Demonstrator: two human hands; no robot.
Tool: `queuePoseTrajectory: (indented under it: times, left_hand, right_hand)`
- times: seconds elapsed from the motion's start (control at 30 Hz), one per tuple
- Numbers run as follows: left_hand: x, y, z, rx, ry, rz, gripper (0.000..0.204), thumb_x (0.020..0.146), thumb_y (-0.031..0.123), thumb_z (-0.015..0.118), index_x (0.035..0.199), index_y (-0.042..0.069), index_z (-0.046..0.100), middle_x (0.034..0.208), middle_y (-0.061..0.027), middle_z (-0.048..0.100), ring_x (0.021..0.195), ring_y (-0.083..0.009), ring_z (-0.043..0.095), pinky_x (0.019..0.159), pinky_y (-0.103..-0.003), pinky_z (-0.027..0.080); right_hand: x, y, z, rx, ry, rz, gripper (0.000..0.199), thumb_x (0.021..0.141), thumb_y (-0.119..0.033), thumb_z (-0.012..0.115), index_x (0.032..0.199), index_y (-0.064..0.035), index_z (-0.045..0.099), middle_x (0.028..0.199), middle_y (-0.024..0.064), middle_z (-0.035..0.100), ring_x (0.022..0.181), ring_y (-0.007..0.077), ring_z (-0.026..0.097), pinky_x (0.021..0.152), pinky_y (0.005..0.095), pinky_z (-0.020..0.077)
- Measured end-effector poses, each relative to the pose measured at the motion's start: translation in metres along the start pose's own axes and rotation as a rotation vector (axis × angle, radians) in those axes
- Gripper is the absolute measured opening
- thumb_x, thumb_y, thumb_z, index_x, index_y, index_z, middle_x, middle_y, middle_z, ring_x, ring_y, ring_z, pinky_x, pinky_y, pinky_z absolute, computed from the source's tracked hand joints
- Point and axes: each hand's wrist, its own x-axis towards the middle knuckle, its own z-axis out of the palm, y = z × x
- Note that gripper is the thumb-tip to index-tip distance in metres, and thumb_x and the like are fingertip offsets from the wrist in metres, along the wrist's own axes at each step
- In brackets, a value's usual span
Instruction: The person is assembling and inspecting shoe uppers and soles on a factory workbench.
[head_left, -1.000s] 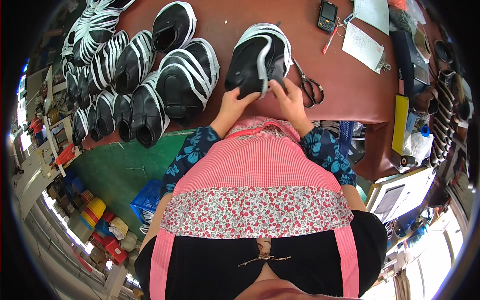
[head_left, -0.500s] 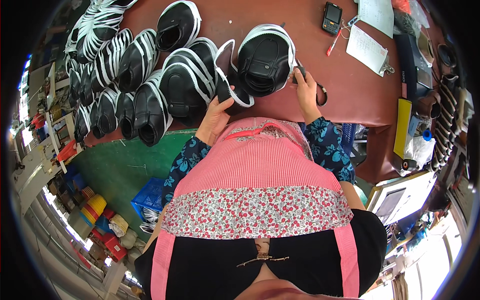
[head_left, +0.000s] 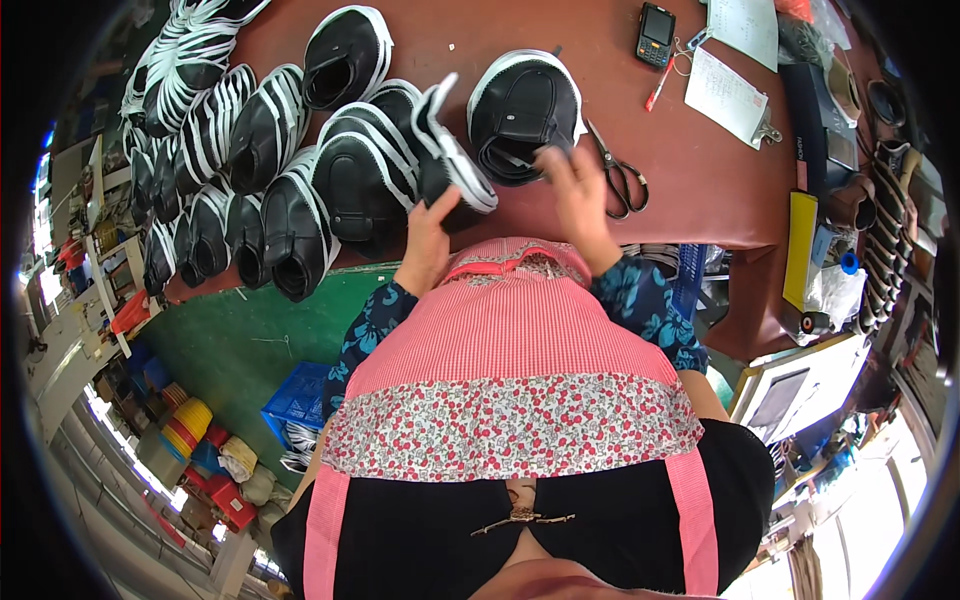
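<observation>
My left hand (head_left: 428,242) grips the near end of a black shoe upper with a white edge (head_left: 440,160), which is tilted up on its side. To the right of it lies another black shoe upper (head_left: 525,112), its opening toward me. My right hand (head_left: 582,200) reaches to that opening with its fingers stretched out and blurred by motion; it seems to hold nothing. A pair of scissors with dark handles (head_left: 626,185) lies on the table just right of my right hand, untouched.
Several rows of black shoe uppers (head_left: 362,180) stand stacked on the left of the red-brown table (head_left: 690,205). At the back right are a handheld device (head_left: 656,36), a red pen (head_left: 655,96) and a clipboard with paper (head_left: 725,98). A blue crate (head_left: 297,400) stands below.
My right hand has left the scissors, now fully visible on the table, and moved left to the right-hand upper's opening. The upper in my left hand has turned more edge-on.
</observation>
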Motion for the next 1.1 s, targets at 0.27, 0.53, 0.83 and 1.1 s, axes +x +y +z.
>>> queuePoseTrajectory:
  times: [0.27,0.53,0.83,1.1]
  left_hand:
    - [0.0,0.001,-0.034,0.191,-0.073,0.094,0.053,0.1,0.009,0.08,0.149,0.001,0.063,0.139,-0.0078,0.072,0.127,-0.0212,0.069,0.117,-0.039,0.05]
    - [0.011,0.127,0.031,1.483,0.017,0.871,0.041,0.105,0.034,0.073,0.122,-0.002,0.06,0.113,-0.0297,0.07,0.106,-0.0533,0.067,0.091,-0.056,0.055]
    - [0.221,0.251,-0.134,1.812,0.184,0.756,0.048,0.101,0.026,0.076,0.135,-0.003,0.058,0.136,-0.0315,0.063,0.133,-0.0513,0.057,0.111,-0.055,0.048]
    - [0.134,0.109,-0.002,1.411,0.152,0.463,0.049,0.091,0.045,0.087,0.111,0.003,0.071,0.105,-0.0181,0.076,0.101,-0.0387,0.074,0.091,-0.05,0.058]
  right_hand:
    - [0.062,0.074,-0.052,0.296,0.071,0.349,0.03,0.114,-0.033,0.065,0.125,-0.006,0.073,0.109,0.0006,0.074,0.1,0.0122,0.07,0.084,0.0306,0.0561]
    - [0.07,0.093,-0.057,0.321,0.045,0.318,0.025,0.114,-0.032,0.064,0.114,-0.0086,0.073,0.096,-0.0012,0.07,0.087,0.0102,0.066,0.077,0.0246,0.0544]
    - [0.078,0.08,-0.037,0.342,0.052,0.335,0.025,0.113,-0.031,0.066,0.118,-0.0079,0.074,0.102,-0.0005,0.073,0.091,0.0106,0.069,0.081,0.0282,0.0569]
    - [0.059,0.057,-0.043,-0.209,0.284,0.156,0.031,0.114,-0.031,0.062,0.113,-0.0008,0.071,0.096,0.01,0.073,0.087,0.019,0.069,0.079,0.0386,0.0555]
